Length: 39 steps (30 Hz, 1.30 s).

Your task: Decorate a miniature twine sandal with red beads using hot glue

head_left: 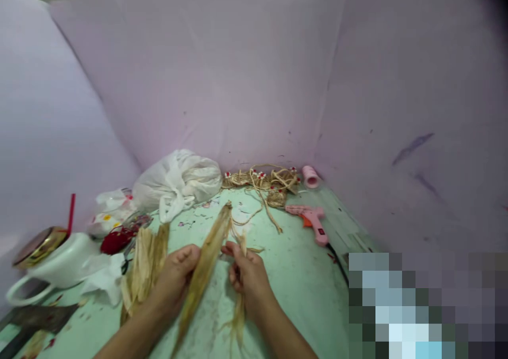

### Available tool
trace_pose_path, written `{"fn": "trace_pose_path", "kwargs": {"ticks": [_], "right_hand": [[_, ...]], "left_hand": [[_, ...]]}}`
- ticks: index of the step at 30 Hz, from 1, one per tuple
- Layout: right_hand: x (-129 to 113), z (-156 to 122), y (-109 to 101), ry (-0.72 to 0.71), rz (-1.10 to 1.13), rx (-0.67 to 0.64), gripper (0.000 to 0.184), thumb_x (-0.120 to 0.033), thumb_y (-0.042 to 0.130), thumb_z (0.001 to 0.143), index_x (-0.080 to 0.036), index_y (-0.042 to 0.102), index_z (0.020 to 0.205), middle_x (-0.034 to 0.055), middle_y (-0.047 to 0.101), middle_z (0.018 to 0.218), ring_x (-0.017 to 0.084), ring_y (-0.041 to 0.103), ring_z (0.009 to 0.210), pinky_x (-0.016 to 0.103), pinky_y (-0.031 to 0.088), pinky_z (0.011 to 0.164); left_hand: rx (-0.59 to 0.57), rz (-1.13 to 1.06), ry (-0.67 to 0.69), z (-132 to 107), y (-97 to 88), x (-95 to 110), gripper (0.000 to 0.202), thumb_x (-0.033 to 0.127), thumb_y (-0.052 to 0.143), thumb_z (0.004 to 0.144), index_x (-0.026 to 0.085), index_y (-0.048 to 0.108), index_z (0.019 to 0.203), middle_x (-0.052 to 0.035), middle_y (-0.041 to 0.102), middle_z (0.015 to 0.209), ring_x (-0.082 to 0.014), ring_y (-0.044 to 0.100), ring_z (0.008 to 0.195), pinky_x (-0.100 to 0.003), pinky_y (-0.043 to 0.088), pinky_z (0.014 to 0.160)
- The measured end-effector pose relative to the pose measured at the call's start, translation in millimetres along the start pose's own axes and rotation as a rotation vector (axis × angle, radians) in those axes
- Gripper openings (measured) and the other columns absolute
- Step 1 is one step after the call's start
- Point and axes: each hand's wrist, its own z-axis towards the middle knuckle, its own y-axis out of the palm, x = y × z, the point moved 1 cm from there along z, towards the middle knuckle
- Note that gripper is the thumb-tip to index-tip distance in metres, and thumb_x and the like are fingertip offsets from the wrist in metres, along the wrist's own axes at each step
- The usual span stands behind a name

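In the head view a long, dry, yellow-brown leaf strip [207,258], like a husk, stands slanted between my hands, its narrow tip pointing away. My left hand [178,269] is closed on the strip's left edge, thumb on top. My right hand [249,274] is just right of it, fingers curled, with thin frayed strips [238,319] of the same material showing above and below the palm. Its thumb and forefinger are close to the leaf's right edge; contact there cannot be made out. Left of my left hand lies a bundle of dry husks [143,261].
A pink glue gun [311,216] with a black cord lies on the right. Behind are braided cord pieces [257,179], a pink thread spool [310,177] and a white plastic bag [178,179]. At left are a white cup [65,264], red yarn [117,238] and a dark-bladed tool [43,316].
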Motion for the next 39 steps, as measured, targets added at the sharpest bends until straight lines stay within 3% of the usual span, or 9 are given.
{"fn": "trace_pose_path", "kwargs": {"ticks": [4, 8, 10, 15, 20, 29, 32, 37, 39], "right_hand": [[-4, -3, -6, -0.095, 0.059, -0.094, 0.042, -0.049, 0.066, 0.062, -0.013, 0.058, 0.082, -0.0074, 0.045, 0.045, 0.002, 0.027, 0.031, 0.015, 0.009, 0.031], [-5, -5, -10, -0.162, 0.039, -0.067, 0.041, -0.044, 0.072, 0.057, -0.013, 0.057, 0.078, -0.0126, 0.033, 0.037, 0.001, 0.020, 0.031, 0.014, 0.010, 0.032], [-4, -7, -9, -0.169, 0.028, -0.074, 0.038, -0.043, 0.073, 0.056, -0.014, 0.055, 0.071, -0.0124, 0.033, 0.036, 0.001, 0.020, 0.031, 0.014, 0.011, 0.031], [0, -21, 0, -0.103, -0.018, -0.214, 0.031, -0.033, 0.076, 0.053, -0.013, 0.055, 0.062, -0.0075, 0.043, 0.037, 0.003, 0.031, 0.032, 0.015, 0.022, 0.034], [2, -26, 2, 0.000, 0.031, -0.246, 0.026, -0.031, 0.074, 0.057, -0.014, 0.055, 0.064, -0.0015, 0.057, 0.048, 0.010, 0.051, 0.043, 0.021, 0.039, 0.046], [9, -24, -3, -0.039, -0.120, -0.290, 0.031, -0.034, 0.075, 0.059, -0.014, 0.057, 0.076, 0.0009, 0.063, 0.061, 0.013, 0.057, 0.053, 0.022, 0.042, 0.051], [9, -22, -7, -0.025, -0.130, -0.196, 0.034, -0.035, 0.075, 0.059, -0.017, 0.055, 0.080, -0.0001, 0.063, 0.060, 0.014, 0.058, 0.051, 0.022, 0.042, 0.048], [8, -19, -9, 0.088, -0.079, -0.116, 0.038, -0.035, 0.076, 0.056, -0.019, 0.054, 0.082, -0.0018, 0.062, 0.055, 0.017, 0.059, 0.048, 0.024, 0.042, 0.045], [8, -19, -9, 0.086, -0.091, -0.128, 0.038, -0.035, 0.076, 0.056, -0.020, 0.054, 0.083, -0.0014, 0.063, 0.056, 0.018, 0.060, 0.049, 0.025, 0.043, 0.045]], "left_hand": [[-0.122, 0.025, 0.061, -16, 22.1, -20, 0.042, 0.054, 0.064, 0.060, 0.015, 0.049, 0.053, 0.0045, 0.043, 0.043, -0.0069, 0.035, 0.040, -0.020, 0.025, 0.041], [-0.102, 0.136, 0.146, -21, 20.5, -23, 0.041, 0.050, 0.063, 0.062, 0.015, 0.048, 0.047, 0.0047, 0.038, 0.041, -0.0071, 0.031, 0.040, -0.021, 0.022, 0.041], [-0.100, 0.067, 0.163, -20, 17.7, -21, 0.038, 0.045, 0.064, 0.062, 0.015, 0.047, 0.046, 0.0050, 0.037, 0.042, -0.0070, 0.031, 0.041, -0.021, 0.023, 0.042], [-0.284, -0.197, 0.075, -18, 18.2, -17, 0.027, 0.040, 0.064, 0.065, 0.014, 0.054, 0.062, 0.0030, 0.047, 0.051, -0.0079, 0.041, 0.045, -0.019, 0.028, 0.043], [-0.209, -0.229, 0.077, -14, 14.2, -12, 0.029, 0.031, 0.074, 0.049, 0.013, 0.057, 0.063, 0.0070, 0.040, 0.043, -0.0024, 0.025, 0.036, -0.018, 0.012, 0.037], [-0.109, 0.103, 0.265, -12, 12.5, -5, 0.035, 0.046, 0.066, 0.052, 0.016, 0.048, 0.052, 0.0031, 0.045, 0.047, -0.0088, 0.039, 0.045, -0.022, 0.031, 0.045], [0.040, 0.345, 0.352, -8, -13.8, 18, 0.033, 0.045, 0.058, 0.061, 0.017, 0.046, 0.047, 0.0036, 0.041, 0.043, -0.0095, 0.038, 0.044, -0.022, 0.031, 0.045], [0.415, 0.697, 0.437, 0, -103.8, 79, 0.023, 0.036, 0.046, 0.070, 0.016, 0.055, 0.066, 0.0009, 0.053, 0.056, -0.0126, 0.047, 0.055, -0.022, 0.034, 0.050], [0.455, 0.856, 0.411, 5, -130.9, 90, 0.022, 0.033, 0.044, 0.070, 0.015, 0.056, 0.065, 0.0007, 0.053, 0.054, -0.0130, 0.048, 0.052, -0.022, 0.033, 0.049]]}}
